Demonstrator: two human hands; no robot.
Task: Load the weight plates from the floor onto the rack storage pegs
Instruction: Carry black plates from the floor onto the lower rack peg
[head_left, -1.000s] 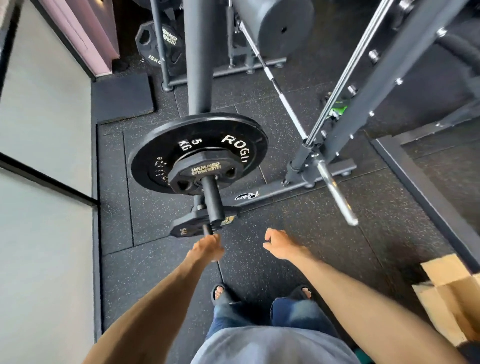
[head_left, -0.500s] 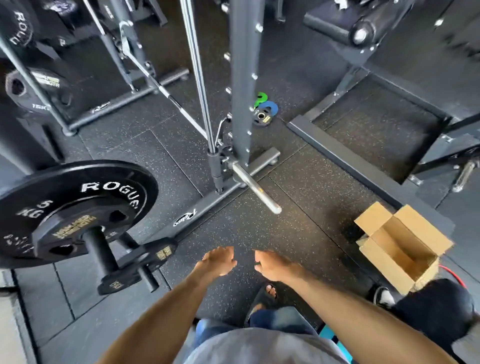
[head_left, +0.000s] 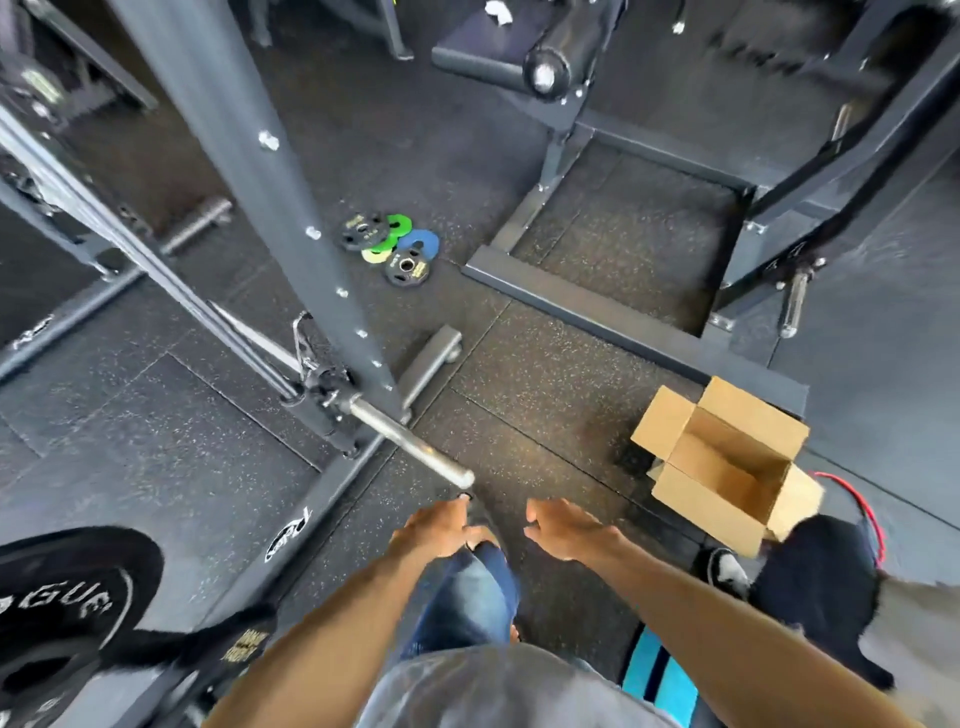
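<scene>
Several small weight plates (head_left: 390, 248), black, green and blue, lie in a heap on the rubber floor behind the grey rack upright (head_left: 270, 208). A bare chrome storage peg (head_left: 410, 441) juts from the foot of that upright toward me. A large black Rogue plate (head_left: 57, 608) sits on another peg at the bottom left. My left hand (head_left: 434, 525) and my right hand (head_left: 563, 527) hang in front of me with relaxed fingers and hold nothing. Both are just below the tip of the chrome peg, far from the floor plates.
An open cardboard box (head_left: 727, 462) stands on the floor to the right, with a red cable and another person's dark shoe (head_left: 724, 569) beside it. A bench frame (head_left: 597, 306) with a second chrome peg (head_left: 792, 306) fills the upper right. The rack's base rail runs diagonally at left.
My view has swung right and forward: the loaded Rogue plate slid to the bottom-left corner, and the small floor plates and the box came closer. Both hands stay empty.
</scene>
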